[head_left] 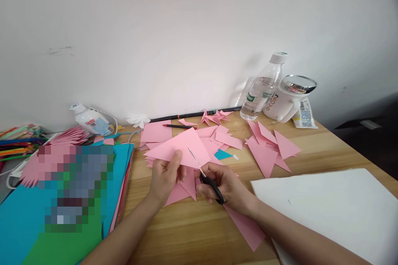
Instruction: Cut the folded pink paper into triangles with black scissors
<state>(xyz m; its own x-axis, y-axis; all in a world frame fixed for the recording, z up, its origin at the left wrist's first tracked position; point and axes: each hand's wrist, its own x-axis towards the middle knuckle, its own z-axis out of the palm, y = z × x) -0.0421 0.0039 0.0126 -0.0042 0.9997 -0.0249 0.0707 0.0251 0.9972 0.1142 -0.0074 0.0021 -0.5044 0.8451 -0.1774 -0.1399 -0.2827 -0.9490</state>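
Note:
My left hand [166,176] pinches the lower edge of a pink paper sheet [180,147] held just above the wooden table [186,223]. Black-handled scissors [207,178] are gripped in my right hand [225,186], their metal blades pointing up and left onto the sheet's face. More pink pieces lie under and between both hands, and a long pink strip [245,225] runs out beneath my right wrist.
Pink paper triangles [270,147] lie at the right, folded pink shapes [216,116] and a pencil [178,126] near the wall. A water bottle [263,87], a white mug [284,99], a glue bottle [90,121], stacked coloured paper [31,223] and a white sheet [332,207] surround them.

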